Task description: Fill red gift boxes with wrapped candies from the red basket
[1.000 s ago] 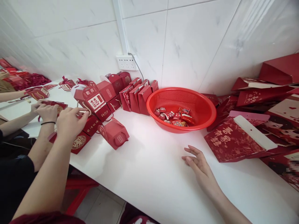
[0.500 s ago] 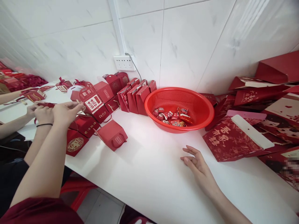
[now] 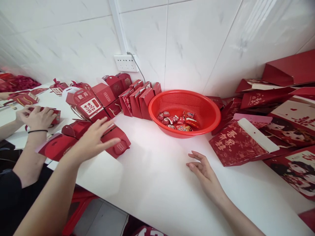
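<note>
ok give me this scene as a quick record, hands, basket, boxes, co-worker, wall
left hand: open, fingers spread beside a red box; contact unclear
right hand: open, fingers loosely curled, holding nothing, nearer than the basket
basket: red plastic basket with small wrapped packets inside
boxes, middle: slim red boxes standing in a row left of the basket
boxes, right: overlapping pile of red boxes
co-worker: hands at another red box, dark band on one wrist
wall: white socket strip

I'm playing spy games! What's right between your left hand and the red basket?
In the head view, a red box, partly hidden by the left hand; past it, bare white tabletop reaches to the red basket.
</note>
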Motion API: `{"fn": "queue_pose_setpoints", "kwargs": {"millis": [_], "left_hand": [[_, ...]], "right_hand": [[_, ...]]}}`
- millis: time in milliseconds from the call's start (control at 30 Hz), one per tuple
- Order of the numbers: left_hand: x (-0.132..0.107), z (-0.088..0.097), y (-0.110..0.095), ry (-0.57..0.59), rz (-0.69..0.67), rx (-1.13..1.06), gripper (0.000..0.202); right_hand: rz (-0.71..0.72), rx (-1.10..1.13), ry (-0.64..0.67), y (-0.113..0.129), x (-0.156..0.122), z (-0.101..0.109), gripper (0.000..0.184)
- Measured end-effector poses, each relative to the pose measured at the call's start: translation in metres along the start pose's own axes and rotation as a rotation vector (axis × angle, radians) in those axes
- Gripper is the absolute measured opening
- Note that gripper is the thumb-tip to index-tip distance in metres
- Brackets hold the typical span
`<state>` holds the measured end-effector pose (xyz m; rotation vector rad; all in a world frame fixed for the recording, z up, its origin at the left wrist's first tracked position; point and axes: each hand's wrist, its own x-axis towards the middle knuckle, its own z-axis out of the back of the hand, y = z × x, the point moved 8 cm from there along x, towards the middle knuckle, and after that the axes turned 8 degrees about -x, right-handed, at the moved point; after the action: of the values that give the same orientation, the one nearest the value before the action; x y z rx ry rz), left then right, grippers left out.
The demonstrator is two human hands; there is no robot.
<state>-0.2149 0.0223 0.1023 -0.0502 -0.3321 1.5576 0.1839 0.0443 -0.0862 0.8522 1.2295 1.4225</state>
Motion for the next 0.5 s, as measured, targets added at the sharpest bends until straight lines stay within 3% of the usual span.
{"fn": "queue_pose_setpoints", "kwargs": {"millis": [100, 400, 500], "left_hand": [[-0.005, -0.019, 0.004, 0.027, 0.092, 0.092, 0.091], [0.0, -0.011, 0.004, -0.131, 0.007, -0.1, 0.038], [0.006, -0.013, 0.008, -0.156, 0.022, -0.146, 0.03]], "right_hand": [[0.002, -0.005, -0.003, 0.0, -0.001, 0.0, 0.051], [0.0, -0.022, -0.003, 0.0, -0.001, 0.0, 0.052], [0.004, -0.017, 0.0, 0.0, -0.001, -0.001, 0.052]]}}
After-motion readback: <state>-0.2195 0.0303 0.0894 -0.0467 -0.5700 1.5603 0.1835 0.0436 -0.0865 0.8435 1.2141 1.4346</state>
